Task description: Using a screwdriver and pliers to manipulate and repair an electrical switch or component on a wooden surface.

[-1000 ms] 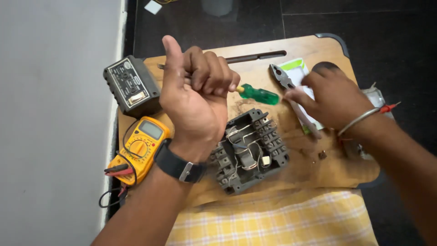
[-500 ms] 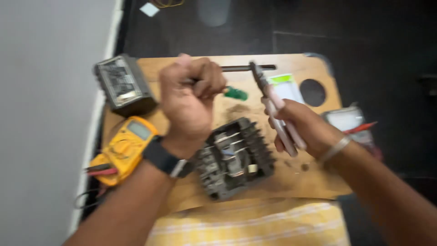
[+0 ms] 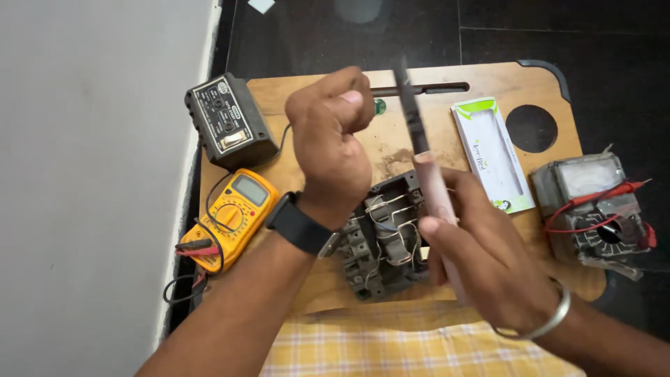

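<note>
My left hand [image 3: 331,132] is raised over the wooden board [image 3: 447,132] with its fingers curled; a bit of a green screwdriver handle [image 3: 380,106] shows at its fingertips, so it seems closed on the screwdriver. My right hand [image 3: 488,258] grips a pair of pliers [image 3: 422,160] by their pale pink handles, with the dark jaws pointing up and away. Below both hands lies a grey switch block [image 3: 384,241] with bare wires across it.
A yellow multimeter [image 3: 234,216] with red and black leads lies at the board's left edge. A black box unit [image 3: 227,126] stands behind it. A white and green package [image 3: 492,153] lies at right, and a grey transformer [image 3: 593,202] with red wires sits on the dark floor.
My right hand has lifted the pliers from the board's right side up over the switch block. My left hand turned and closed further around the screwdriver.
</note>
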